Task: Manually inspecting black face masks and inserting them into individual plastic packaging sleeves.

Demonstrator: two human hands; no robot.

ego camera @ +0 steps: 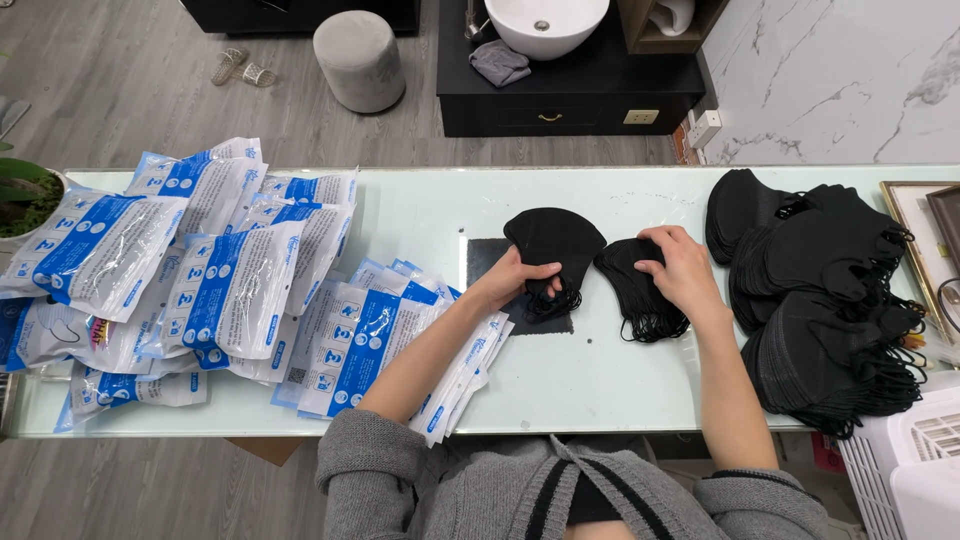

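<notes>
- Two bare hands work over the glass table (600,390), which serves as the landmark for all positions below.
- Left hand (515,280), near the table's middle, has its fingers closed on a small stack of black masks (556,240); the ear loops hang toward the person, so the stack appears to be pinched at its folded edge to keep the layers aligned.
- Right hand (682,268), just right of the table's middle, rests palm-down with fingers curled over a second bundle of masks (640,295), pressing it flat on the table; whether it grips or only holds it down, I cannot tell.
- Both bundles lie just beside each other, near a dark square patch (490,255) on the table.
- At the table's right end sits a large heap of black masks (820,300), within the right hand's reach as stock.
- At the table's left end lie many blue-and-white pouches (230,290), overlapping, close to the left forearm.
</notes>
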